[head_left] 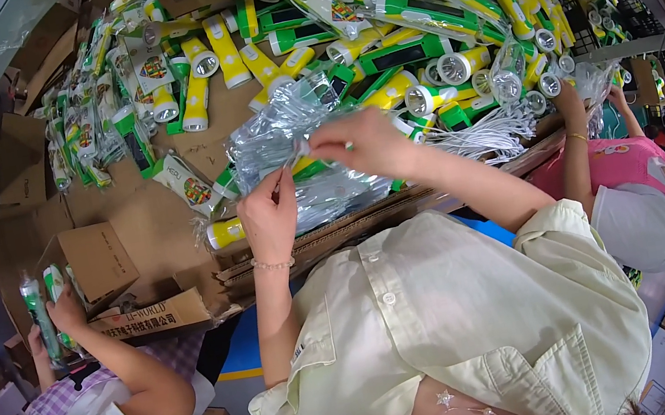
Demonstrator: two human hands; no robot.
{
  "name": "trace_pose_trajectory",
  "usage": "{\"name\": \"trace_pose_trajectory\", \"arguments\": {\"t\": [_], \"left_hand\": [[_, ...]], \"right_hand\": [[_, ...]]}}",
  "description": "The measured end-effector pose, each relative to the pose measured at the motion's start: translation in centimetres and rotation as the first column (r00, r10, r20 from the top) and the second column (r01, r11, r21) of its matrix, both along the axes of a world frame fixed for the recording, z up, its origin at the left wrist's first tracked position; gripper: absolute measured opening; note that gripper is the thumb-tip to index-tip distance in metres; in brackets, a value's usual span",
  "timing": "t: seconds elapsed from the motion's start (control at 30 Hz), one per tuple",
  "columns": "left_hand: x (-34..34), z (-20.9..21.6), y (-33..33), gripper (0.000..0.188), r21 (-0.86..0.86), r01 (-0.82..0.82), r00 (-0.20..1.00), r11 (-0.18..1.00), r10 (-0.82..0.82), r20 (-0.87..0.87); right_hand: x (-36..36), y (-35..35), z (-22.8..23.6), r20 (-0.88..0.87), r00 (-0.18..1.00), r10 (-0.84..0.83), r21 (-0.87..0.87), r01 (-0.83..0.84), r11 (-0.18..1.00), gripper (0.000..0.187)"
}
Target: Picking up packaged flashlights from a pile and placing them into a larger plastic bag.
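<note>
My left hand [269, 211] is closed in a pinch above the near edge of the table. Close beside it, my right hand [364, 142] pinches too, with its fingertips almost meeting the left ones. A small whitish bit shows between the fingertips, too small to make out. Right behind and under both hands lies a heap of clear plastic bags [256, 143]. A yellow flashlight [226, 233] sticks out just left of my left hand. To the right of my right wrist lies a bundle of white cables [486, 138].
Yellow and green flashlights [441, 18] pile up across the far side. Bagged flashlights [83, 126] lie at the left. A cardboard box [100, 262] stands near a co-worker's hand [66, 310] holding a bagged flashlight. Another co-worker's hand [568, 102] reaches in at the right.
</note>
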State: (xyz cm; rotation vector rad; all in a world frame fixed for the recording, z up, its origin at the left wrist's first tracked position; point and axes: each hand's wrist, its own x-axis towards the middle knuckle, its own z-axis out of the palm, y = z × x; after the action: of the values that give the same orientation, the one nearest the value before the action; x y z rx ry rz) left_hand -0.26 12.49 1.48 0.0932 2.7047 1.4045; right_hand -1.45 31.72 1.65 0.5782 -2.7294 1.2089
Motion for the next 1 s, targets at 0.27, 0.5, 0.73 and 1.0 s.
{"name": "trace_pose_trajectory", "arguments": {"t": [0.27, 0.5, 0.73, 1.0], "left_hand": [[0.0, 0.3, -0.1, 0.017, 0.004, 0.013, 1.000, 1.000, -0.013, -0.012], [0.3, 0.3, 0.5, 0.018, 0.021, 0.049, 0.998, 0.999, -0.050, 0.040], [0.3, -1.3, -1.5, 0.025, 0.453, -0.081, 0.955, 0.888, -0.060, 0.290], [-0.2, -1.6, -2.4, 0.010, 0.234, -0.062, 0.980, 0.970, 0.015, 0.197]], "right_hand": [[-3.0, 2.2, 0.2, -0.430, 0.759, 0.490, 0.397, -0.328, 0.857, 0.008], [-3.5, -1.8, -0.2, 0.237, 0.897, 0.372, 0.853, -0.375, 0.362, 0.013], [-4.3, 1.8, 3.3, -0.097, 0.983, 0.153, 0.322, -0.115, 0.940, 0.012], [-1.7, -3.9, -0.5, -0.327, 0.925, 0.196, 0.141, -0.157, 0.977, 0.017]]}}
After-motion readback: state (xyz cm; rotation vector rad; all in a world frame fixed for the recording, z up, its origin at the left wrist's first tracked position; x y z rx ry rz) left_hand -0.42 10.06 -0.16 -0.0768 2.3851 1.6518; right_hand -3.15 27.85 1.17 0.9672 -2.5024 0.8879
